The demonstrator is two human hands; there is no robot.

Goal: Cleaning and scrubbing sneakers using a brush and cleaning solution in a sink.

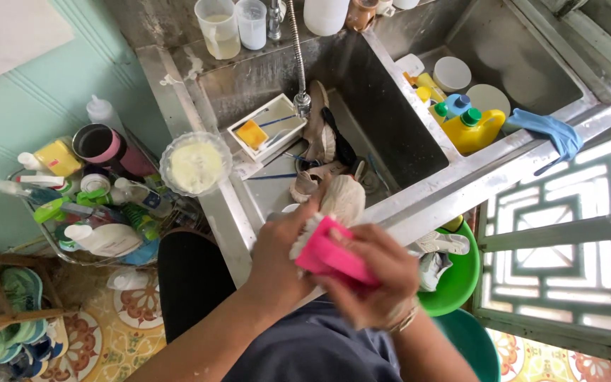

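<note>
My left hand (281, 251) grips a beige shoe (343, 199) over the front edge of a steel sink (383, 120). My right hand (383, 272) holds a pink scrub brush (330, 255) with white bristles pressed against the shoe's near side. Inside the sink lie more shoes (319, 134) under a hanging spray hose (300, 71), beside a white tray (266, 127) with a yellow sponge.
A clear bowl of pale cream (195, 165) sits on the sink's left rim. A wire basket of bottles (86, 205) stands at left. Yellow detergent bottles (472, 127) and a blue glove (549, 131) rest at right. A green basin with shoes (454, 272) sits below.
</note>
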